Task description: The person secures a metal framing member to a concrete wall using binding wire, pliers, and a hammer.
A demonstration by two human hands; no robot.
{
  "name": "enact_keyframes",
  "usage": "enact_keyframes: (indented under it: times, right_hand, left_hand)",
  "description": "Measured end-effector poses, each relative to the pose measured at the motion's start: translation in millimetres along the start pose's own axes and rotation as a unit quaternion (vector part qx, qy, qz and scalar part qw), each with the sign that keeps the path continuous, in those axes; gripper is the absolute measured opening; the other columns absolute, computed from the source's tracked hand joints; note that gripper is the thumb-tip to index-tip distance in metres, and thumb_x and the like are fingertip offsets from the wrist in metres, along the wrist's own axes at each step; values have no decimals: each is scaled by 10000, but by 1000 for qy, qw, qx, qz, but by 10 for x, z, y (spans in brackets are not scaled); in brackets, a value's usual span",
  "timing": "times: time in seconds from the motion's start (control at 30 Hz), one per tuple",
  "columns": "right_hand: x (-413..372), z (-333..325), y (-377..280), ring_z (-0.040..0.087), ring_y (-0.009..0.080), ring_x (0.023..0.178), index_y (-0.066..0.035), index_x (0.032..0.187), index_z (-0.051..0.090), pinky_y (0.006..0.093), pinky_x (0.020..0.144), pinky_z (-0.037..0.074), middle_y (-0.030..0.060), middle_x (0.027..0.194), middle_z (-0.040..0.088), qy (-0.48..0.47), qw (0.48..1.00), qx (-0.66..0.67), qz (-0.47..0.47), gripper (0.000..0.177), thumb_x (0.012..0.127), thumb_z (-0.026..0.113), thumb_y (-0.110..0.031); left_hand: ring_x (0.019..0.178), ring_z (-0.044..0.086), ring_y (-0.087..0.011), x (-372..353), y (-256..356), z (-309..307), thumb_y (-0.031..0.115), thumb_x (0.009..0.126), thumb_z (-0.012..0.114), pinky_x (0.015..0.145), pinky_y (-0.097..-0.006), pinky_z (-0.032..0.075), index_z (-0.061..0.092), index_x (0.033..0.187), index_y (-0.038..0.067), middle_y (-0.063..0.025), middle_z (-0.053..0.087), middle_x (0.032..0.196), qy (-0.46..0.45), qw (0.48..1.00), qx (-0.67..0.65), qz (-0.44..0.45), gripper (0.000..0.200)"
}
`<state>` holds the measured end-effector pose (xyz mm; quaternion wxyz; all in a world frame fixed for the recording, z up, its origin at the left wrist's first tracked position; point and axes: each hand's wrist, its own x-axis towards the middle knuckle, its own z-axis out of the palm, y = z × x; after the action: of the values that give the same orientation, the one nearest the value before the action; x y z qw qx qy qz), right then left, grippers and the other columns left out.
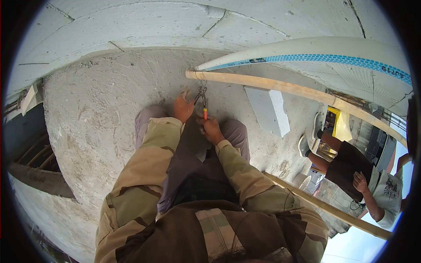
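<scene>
A pair of pincers [201, 93] with dark jaws and a red-and-yellow grip lies spread between my hands, above the concrete. My right hand [212, 129] is closed around the coloured grip. On the other side, my left hand [183, 108] is at the second handle and appears to hold it; the handle's end is hidden there. Just beyond the jaws, a thin wire [201, 79] loops near the end of a wooden pole [245, 79]. Whether the jaws touch the wire is too small to tell.
A white pipe with a blue printed band [324, 57] runs beside the pole along the block wall [144, 24]. A pale block [268, 110] lies to the right. Another person [353, 168] stands at the right, near a second pole [329, 206]. An opening [33, 149] is at left.
</scene>
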<state>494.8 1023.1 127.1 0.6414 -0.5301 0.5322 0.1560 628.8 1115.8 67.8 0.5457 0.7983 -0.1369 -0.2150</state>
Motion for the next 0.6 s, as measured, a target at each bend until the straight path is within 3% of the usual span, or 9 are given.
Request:
enact_keyframes:
  times: [0.07, 0.1, 0.17, 0.27, 0.3, 0.37, 0.5, 0.6]
  right_hand:
    - [17, 40, -44, 694, 205, 768, 1, 1325, 649, 315, 624, 537, 77, 1105, 722, -87, 985, 138, 47, 424, 907, 601, -52]
    - [-2, 46, -113, 694, 205, 768, 1, 1325, 649, 315, 624, 537, 77, 1105, 722, -87, 986, 137, 46, 424, 907, 601, -52]
    - [-72, 54, -223, 682, 215, 845, 4, 1371, 603, 353, 761, 572, 107, 1163, 675, -116, 978, 170, 25, 468, 905, 574, -2]
    - [88, 2, -180, 665, 209, 952, -3, 1319, 636, 359, 829, 578, 85, 1169, 669, -134, 962, 238, 10, 432, 895, 554, 25]
    - [189, -52, -107, 665, 209, 952, -3, 1319, 636, 359, 829, 578, 85, 1169, 669, -134, 962, 237, 12, 432, 895, 554, 25]
    - [387, -185, 28, 675, 205, 1039, -7, 1297, 628, 386, 957, 558, 80, 1157, 686, -166, 973, 161, -18, 448, 863, 538, 59]
    - [303, -234, -138, 667, 180, 1037, -6, 1223, 661, 356, 961, 549, 70, 1155, 684, -218, 962, 157, -52, 393, 854, 546, 66]
    - [257, -259, -200, 660, 176, 1034, -3, 1170, 688, 339, 961, 544, 63, 1146, 685, -235, 969, 12, -80, 355, 848, 559, 75]
  left_hand:
    - [1188, 664, -399, 75, -46, 110, 135, 883, 663, 1020, -428, 505, 589, 1357, -83, -297, 637, 1326, -60, 990, -2, -127, 527]
    - [1204, 662, -388, 122, -21, 114, 148, 896, 669, 1026, -420, 502, 595, 1353, -80, -295, 639, 1328, -79, 983, -2, -168, 516]
    - [1182, 678, -354, 155, 193, -38, 173, 936, 666, 1007, -404, 511, 619, 1330, -69, -271, 672, 1290, -187, 974, 41, -123, 464]
    - [1152, 691, -341, 136, 175, -15, 158, 940, 661, 995, -384, 519, 642, 1297, -69, -258, 692, 1258, -152, 986, -25, -59, 423]
    - [1152, 691, -341, 137, 223, -14, 158, 940, 661, 995, -384, 519, 642, 1297, -69, -258, 692, 1258, -152, 986, -26, -60, 423]
    - [1156, 689, -318, 158, 360, -19, 126, 936, 659, 1005, -386, 517, 633, 1317, -62, -245, 692, 1269, -130, 984, -82, -91, 426]
    - [1183, 674, -315, 138, 235, 63, 75, 932, 643, 1024, -387, 508, 611, 1343, -69, -228, 681, 1301, -137, 965, -158, -157, 436]
    - [1202, 661, -308, 97, 357, -39, 35, 928, 617, 1032, -384, 504, 585, 1368, -81, -215, 667, 1330, -133, 975, -117, -132, 456]
